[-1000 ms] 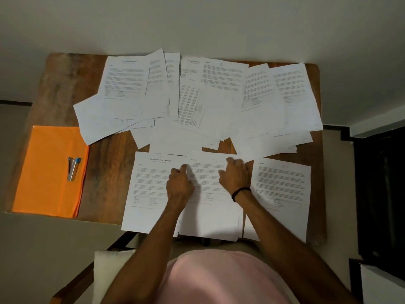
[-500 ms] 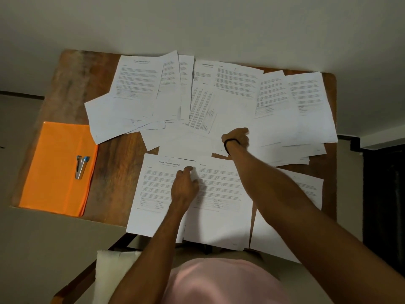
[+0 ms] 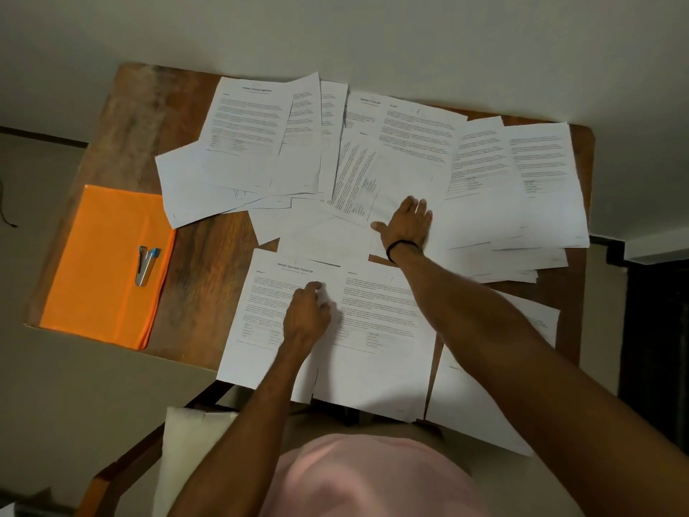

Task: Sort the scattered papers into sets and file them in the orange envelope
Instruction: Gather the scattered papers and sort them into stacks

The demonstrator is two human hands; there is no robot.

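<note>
Several printed white papers (image 3: 417, 151) lie scattered and overlapping across the far half of the wooden table (image 3: 149, 117). Three sheets lie side by side at the near edge: a titled page (image 3: 257, 311), a middle page (image 3: 376, 360) and a right page (image 3: 469, 408) partly under my forearm. My left hand (image 3: 307, 319) rests on the seam between the titled and middle pages, fingers loosely curled, index fingertip touching the paper. My right hand (image 3: 408, 225) lies flat with straight fingers on a sheet in the scattered pile. The orange envelope (image 3: 100, 266) lies flat at the table's left edge.
A small silver and blue stapler (image 3: 146, 265) lies on the orange envelope. A strip of bare wood shows between the envelope and the papers. A chair with a white cushion (image 3: 186, 442) stands under the near edge. The table's far edge meets a pale wall.
My right hand left the middle near sheet, reached forward into the scattered pile and now lies flat on a sheet there. My left hand stayed in place.
</note>
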